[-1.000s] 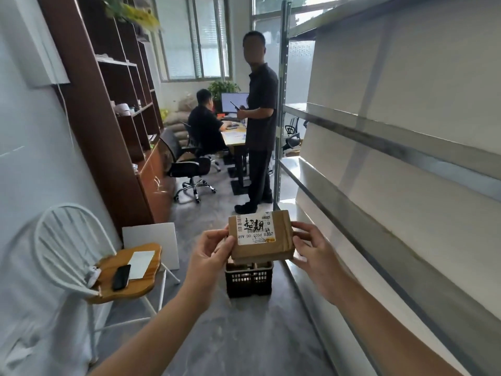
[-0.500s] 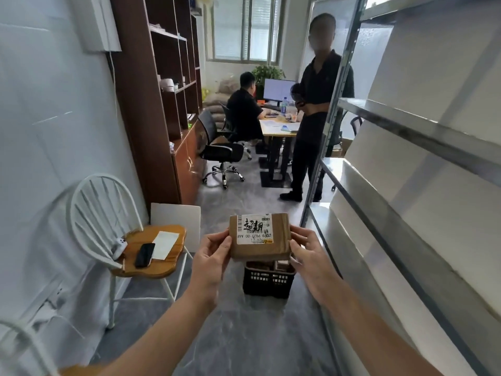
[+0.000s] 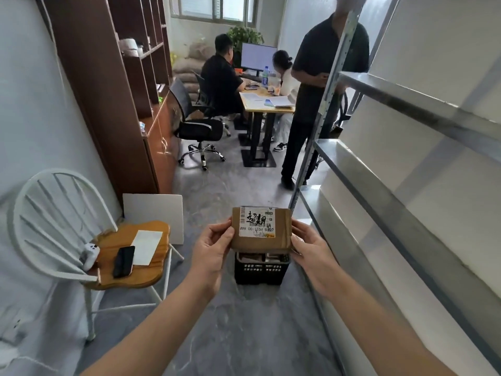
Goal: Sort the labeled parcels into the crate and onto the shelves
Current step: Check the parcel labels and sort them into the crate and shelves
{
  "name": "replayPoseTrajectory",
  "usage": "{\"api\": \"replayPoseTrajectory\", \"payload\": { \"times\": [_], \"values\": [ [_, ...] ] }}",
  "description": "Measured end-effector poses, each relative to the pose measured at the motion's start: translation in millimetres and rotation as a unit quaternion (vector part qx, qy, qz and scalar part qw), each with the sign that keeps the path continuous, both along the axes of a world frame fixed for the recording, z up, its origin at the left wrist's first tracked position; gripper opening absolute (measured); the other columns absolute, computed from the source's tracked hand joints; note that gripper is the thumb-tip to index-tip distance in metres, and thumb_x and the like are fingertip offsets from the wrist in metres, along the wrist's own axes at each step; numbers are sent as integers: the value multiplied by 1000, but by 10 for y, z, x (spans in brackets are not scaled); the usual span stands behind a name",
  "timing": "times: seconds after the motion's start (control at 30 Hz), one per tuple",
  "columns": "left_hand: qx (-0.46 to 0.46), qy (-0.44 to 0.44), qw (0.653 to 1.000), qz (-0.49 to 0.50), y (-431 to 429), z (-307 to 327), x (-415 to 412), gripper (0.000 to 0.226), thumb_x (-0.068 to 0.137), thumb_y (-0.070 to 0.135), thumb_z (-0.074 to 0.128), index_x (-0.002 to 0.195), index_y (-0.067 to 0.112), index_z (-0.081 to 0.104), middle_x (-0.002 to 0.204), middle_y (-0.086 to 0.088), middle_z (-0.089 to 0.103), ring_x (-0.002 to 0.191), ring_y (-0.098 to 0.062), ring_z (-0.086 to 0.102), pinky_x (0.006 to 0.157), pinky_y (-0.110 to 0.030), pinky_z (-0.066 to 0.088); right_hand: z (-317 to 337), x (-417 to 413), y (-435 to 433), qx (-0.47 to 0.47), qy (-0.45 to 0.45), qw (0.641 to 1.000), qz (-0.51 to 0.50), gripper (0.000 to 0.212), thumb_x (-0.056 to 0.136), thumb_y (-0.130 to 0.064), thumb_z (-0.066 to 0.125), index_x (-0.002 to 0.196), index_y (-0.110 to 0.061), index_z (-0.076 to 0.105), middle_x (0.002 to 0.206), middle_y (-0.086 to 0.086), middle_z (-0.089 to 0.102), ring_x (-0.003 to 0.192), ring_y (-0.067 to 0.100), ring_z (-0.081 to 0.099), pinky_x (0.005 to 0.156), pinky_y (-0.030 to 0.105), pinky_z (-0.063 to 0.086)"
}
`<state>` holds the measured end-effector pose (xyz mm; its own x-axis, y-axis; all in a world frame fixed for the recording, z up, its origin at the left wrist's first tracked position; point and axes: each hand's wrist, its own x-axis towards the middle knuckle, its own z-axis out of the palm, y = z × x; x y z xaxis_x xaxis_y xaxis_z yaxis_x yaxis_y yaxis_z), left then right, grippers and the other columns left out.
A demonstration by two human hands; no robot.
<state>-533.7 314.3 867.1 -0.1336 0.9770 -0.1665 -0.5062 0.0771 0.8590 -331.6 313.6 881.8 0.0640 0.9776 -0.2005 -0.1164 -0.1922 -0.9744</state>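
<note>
Both our hands are up, with one parcel (image 3: pixel 260 229) between them. Our left hand (image 3: pixel 214 249) has its fingers curled round the left edge, and our right hand (image 3: pixel 311 251) grips the right edge. The parcel is brown card, held level with its one white label (image 3: pixel 257 222) facing up. We see one black crate (image 3: pixel 260 270) on the floor directly below and just beyond; the parcel hides part of its top. It holds items, but we cannot count them. On the left stands one white chair (image 3: pixel 51 213), with a phone (image 3: pixel 124 261), a paper sheet (image 3: pixel 147 246) and a small white device (image 3: pixel 89 255) on its seat. Behind it a white board (image 3: pixel 153 217) leans on the wall. On the right is the metal shelving (image 3: pixel 401 210), three levels in view. A standing person (image 3: pixel 314 85) is at its far upright. Farther off, two people sit at a desk (image 3: pixel 267 105).
</note>
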Motion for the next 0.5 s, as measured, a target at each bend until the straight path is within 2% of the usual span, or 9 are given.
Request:
{"api": "replayPoseTrajectory", "payload": {
  "times": [0.2, 0.33, 0.5],
  "values": [
    [-3, 21, 1000, -10, 285, -119, -148, 20, 96, 0, 54, 111, 9, 63, 119, -6, 71, 108, -13, 67, 80, -20, 56, -34, -143, 268, -8, 20, 1000, -10, 38, 101, 4, 43, 129, -17, 57, 125, 1, 66, 114, 16, 65, 94, 28, 53],
    [-9, 53, 999, -6, 478, -116, -74, 19, 96, -1, 55, 110, 9, 62, 116, -3, 71, 102, -8, 69, 78, -17, 56, -107, -71, 471, -22, 17, 1000, -6, 38, 101, 2, 44, 128, -21, 58, 126, 0, 66, 114, 14, 64, 100, 34, 51],
    [-5, 114, 993, 8, 792, -43, 150, 22, 91, 0, 62, 109, 11, 56, 113, -7, 72, 107, -15, 68, 76, -17, 54, -106, 214, 843, -5, -50, 998, 31, 38, 95, -1, 57, 111, -35, 64, 119, -9, 68, 114, 13, 63, 104, 39, 49]
  ]
}}
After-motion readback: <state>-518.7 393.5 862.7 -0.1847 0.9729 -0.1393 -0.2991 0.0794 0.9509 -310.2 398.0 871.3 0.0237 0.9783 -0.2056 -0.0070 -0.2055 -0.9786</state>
